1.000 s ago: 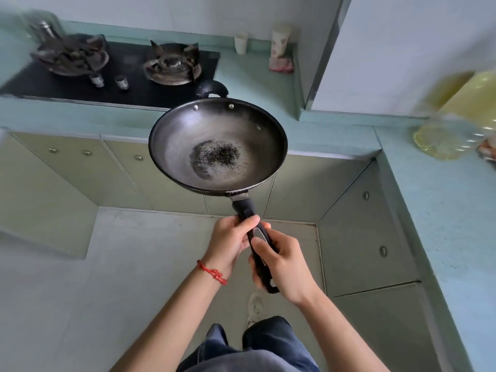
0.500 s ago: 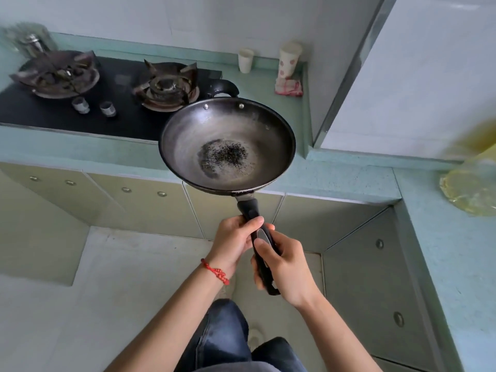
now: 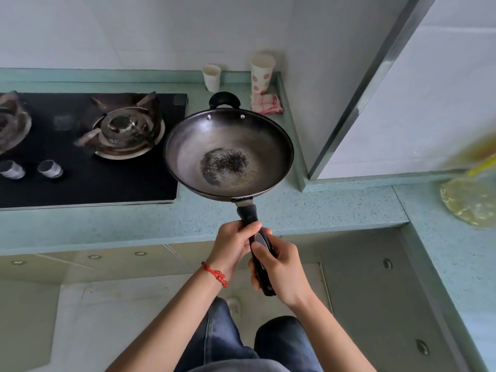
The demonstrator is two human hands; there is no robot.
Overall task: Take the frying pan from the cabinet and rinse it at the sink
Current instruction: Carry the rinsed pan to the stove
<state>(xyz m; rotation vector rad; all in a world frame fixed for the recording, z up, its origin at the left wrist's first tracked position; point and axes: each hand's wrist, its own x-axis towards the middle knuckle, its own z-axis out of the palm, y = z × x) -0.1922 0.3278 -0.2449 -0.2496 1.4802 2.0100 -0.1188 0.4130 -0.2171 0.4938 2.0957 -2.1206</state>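
A dark frying pan [image 3: 268, 146] with a black speckled patch in its bottom is held level in the air over the green counter's front edge, right of the stove. Its long black handle points toward me. My left hand [image 3: 233, 244], with a red string bracelet at the wrist, grips the handle's upper part. My right hand [image 3: 280, 269] grips the lower part, just behind the left. A small black loop handle sticks out at the pan's far rim. No sink is in view.
A black gas stove [image 3: 88, 146] with two burners sits on the green counter [image 3: 335, 208] at left. Two paper cups [image 3: 261, 71] and a folded cloth [image 3: 267, 103] stand in the back corner. A yellowish oil bottle [image 3: 472, 194] sits at right. Cabinet doors [image 3: 370, 299] line the space below.
The view has closed in on the counter and tilted up. The pan, still in both hands, now hangs over the counter edge beside the stove instead of in front of the cabinets.
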